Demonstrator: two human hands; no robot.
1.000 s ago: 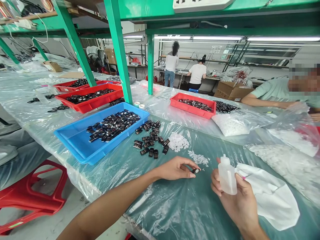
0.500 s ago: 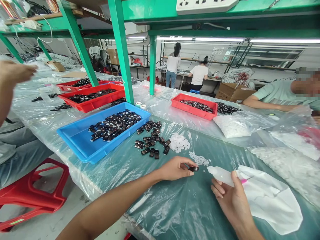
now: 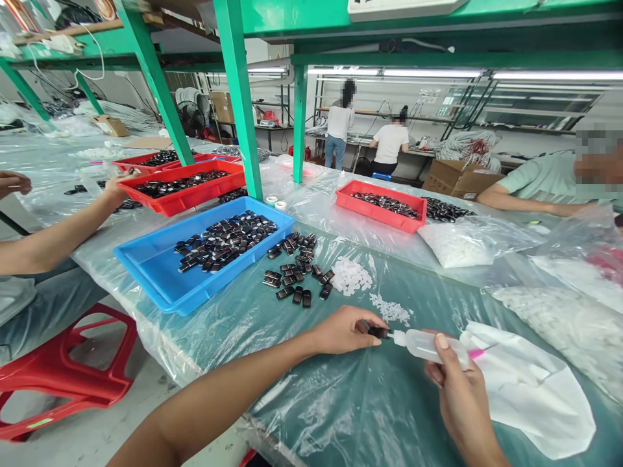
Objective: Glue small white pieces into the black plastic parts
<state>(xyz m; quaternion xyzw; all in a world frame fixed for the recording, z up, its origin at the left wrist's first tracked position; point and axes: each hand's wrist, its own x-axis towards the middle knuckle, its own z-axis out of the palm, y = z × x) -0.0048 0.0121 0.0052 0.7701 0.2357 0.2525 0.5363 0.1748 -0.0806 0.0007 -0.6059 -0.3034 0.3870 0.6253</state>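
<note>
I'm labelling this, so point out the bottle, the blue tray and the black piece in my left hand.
Bottle (image 3: 421, 344), head view: its body.
Blue tray (image 3: 152, 263), head view: its bare floor.
Black piece (image 3: 378, 332), head view: exposed side.

My tabletop (image 3: 341, 402), film-covered: blue tray (image 3: 146, 263) near my edge, loose black pieces (image 3: 297, 296) beside it, then two white heaps (image 3: 350, 276); a red tray (image 3: 413, 224) toward the far edge.

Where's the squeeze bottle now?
Head view, right of centre: the squeeze bottle is in the right hand, its nozzle at the black piece in the left hand.
</note>
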